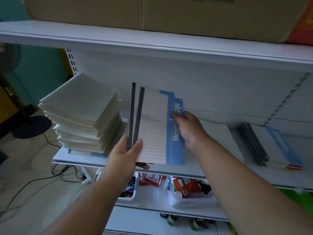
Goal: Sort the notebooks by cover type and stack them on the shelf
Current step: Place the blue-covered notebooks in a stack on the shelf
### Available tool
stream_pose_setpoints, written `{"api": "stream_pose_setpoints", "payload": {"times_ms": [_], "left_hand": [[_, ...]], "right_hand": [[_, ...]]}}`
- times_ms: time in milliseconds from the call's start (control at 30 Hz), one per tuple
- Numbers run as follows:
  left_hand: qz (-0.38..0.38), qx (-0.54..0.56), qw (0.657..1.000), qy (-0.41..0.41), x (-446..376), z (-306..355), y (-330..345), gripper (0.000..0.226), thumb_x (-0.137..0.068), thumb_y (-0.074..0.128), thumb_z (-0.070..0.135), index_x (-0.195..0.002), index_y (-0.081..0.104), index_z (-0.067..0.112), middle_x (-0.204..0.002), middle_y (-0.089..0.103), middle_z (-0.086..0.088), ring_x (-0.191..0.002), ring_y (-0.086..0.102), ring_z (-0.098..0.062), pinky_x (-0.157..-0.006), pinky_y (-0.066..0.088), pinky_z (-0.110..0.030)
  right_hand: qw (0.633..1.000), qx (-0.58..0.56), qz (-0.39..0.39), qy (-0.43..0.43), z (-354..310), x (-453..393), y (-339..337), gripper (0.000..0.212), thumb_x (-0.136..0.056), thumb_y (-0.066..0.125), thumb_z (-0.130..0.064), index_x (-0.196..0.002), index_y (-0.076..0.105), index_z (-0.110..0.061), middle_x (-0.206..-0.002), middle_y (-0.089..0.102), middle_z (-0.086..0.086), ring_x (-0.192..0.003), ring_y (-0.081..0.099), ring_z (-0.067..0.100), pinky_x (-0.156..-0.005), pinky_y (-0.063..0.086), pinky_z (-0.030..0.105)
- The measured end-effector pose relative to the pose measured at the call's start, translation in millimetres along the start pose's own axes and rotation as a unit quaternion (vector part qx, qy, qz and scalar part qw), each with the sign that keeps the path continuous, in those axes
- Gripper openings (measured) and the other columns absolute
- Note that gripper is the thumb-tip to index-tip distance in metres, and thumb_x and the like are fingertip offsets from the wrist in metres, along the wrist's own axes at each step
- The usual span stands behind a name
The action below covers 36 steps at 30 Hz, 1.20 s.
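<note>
Matt paper notebooks (152,126), a smooth painted metal shelf (152,48), and a dull brown cardboard box (152,12) above.

Both forearms bare; neither hand (124,154) wears anything.

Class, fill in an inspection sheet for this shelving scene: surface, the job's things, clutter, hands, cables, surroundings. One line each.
Surface: white shelf, with a shelf board above it.
Job's things: tall stack of pale notebooks at left; two blue-striped notebooks held up at centre; low pile of blue-striped notebooks at right.
Clutter: white bins of packaged goods on the shelf below.
Hands: left hand grips the held notebooks' bottom corner; right hand holds their blue edge with its fingers.
Cables: black cables on the floor at left.
Surroundings: cardboard box on top; fan base at left.
</note>
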State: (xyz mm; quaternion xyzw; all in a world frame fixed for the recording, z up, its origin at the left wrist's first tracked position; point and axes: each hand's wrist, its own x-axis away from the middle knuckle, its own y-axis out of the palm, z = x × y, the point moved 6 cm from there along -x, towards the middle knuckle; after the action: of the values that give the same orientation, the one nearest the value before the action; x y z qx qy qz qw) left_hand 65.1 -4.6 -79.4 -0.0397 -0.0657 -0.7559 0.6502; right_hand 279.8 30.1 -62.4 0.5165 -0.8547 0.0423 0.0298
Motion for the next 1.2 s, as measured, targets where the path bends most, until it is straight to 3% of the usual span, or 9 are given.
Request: {"api": "stream_pose_setpoints", "payload": {"times_ms": [100,267,367,500,700,867,933,1033,1200], "left_hand": [[-0.02,-0.025,0.999,-0.013,3,-5,25,0.01,-0.099,0.056,0.026,-0.106,0.062,0.024,-0.096,0.074,-0.001,-0.081,0.074,-0.024,-0.068,0.063,-0.042],[-0.033,-0.127,0.991,0.025,1,-7,75,0.01,-0.098,0.059,0.026,-0.106,0.059,0.03,-0.098,0.071,0.007,-0.092,0.067,-0.013,-0.078,0.055,-0.033],[-0.039,-0.166,0.984,0.044,3,-11,126,0.007,-0.102,0.05,0.028,-0.105,0.056,0.03,-0.095,0.067,0.005,-0.086,0.065,-0.014,-0.067,0.051,-0.029],[-0.041,-0.193,0.978,0.072,11,-18,214,0.012,-0.104,0.042,0.03,-0.101,0.053,0.026,-0.088,0.066,0.002,-0.076,0.065,-0.016,-0.062,0.053,-0.034],[-0.068,-0.245,0.964,0.08,17,-40,351,0.018,-0.105,0.038,0.027,-0.09,0.047,0.022,-0.078,0.059,-0.001,-0.069,0.058,-0.018,-0.059,0.05,-0.037],[-0.075,-0.443,0.887,0.103,-1,-48,436,0.021,-0.105,0.035,0.029,-0.09,0.045,0.018,-0.072,0.046,0.004,-0.06,0.042,-0.007,-0.055,0.032,-0.03],[-0.083,-0.505,0.853,0.103,-12,-54,458,0.021,-0.104,0.035,0.028,-0.093,0.049,0.016,-0.072,0.046,0.004,-0.061,0.045,-0.01,-0.056,0.037,-0.029],[-0.094,-0.573,0.811,0.071,-31,-69,476,0.025,-0.103,0.038,0.032,-0.106,0.056,0.014,-0.082,0.056,0.0,-0.075,0.057,-0.017,-0.066,0.05,-0.031],[-0.079,-0.627,0.774,0.05,-43,-75,485,0.021,-0.096,0.047,0.033,-0.095,0.06,0.017,-0.074,0.052,0.002,-0.068,0.051,-0.014,-0.054,0.036,-0.025]], "right_hand": [[0.999,-0.039,0.013,0.002,5,3,-31,0.011,-0.096,0.062,-0.026,-0.091,0.064,-0.017,-0.088,0.064,0.02,-0.077,0.056,0.024,-0.075,0.057,0.048],[0.998,-0.002,0.064,-0.007,13,17,-93,0.024,-0.1,0.055,-0.034,-0.103,0.057,-0.01,-0.085,0.054,0.007,-0.075,0.051,0.019,-0.068,0.051,0.034],[0.996,0.011,0.09,0.006,20,17,-145,0.022,-0.101,0.052,-0.038,-0.105,0.054,-0.017,-0.089,0.056,0.003,-0.075,0.056,0.015,-0.068,0.05,0.032],[0.993,-0.014,0.114,0.034,29,7,-232,0.011,-0.097,0.056,-0.038,-0.096,0.054,-0.027,-0.106,0.063,0.014,-0.096,0.064,0.029,-0.09,0.054,0.05],[0.992,0.085,0.084,0.044,39,-30,-377,0.008,-0.096,0.055,-0.021,-0.089,0.054,-0.019,-0.087,0.06,0.01,-0.08,0.061,0.024,-0.071,0.051,0.038],[0.943,0.32,0.087,0.034,45,-85,-456,0.018,-0.095,0.056,-0.024,-0.085,0.052,-0.01,-0.069,0.05,0.007,-0.057,0.047,0.019,-0.051,0.038,0.022],[0.908,0.409,0.084,0.028,51,-105,-467,0.022,-0.092,0.056,-0.025,-0.086,0.057,-0.004,-0.077,0.06,0.014,-0.066,0.06,0.028,-0.056,0.042,0.028],[0.855,0.515,0.055,0.029,59,-125,-469,0.019,-0.094,0.055,-0.025,-0.092,0.054,-0.006,-0.087,0.056,0.012,-0.08,0.054,0.028,-0.068,0.036,0.029],[0.816,0.575,0.057,0.027,75,-139,-466,0.032,-0.092,0.061,-0.033,-0.112,0.056,-0.009,-0.109,0.064,0.012,-0.098,0.06,0.032,-0.071,0.039,0.031]]}}
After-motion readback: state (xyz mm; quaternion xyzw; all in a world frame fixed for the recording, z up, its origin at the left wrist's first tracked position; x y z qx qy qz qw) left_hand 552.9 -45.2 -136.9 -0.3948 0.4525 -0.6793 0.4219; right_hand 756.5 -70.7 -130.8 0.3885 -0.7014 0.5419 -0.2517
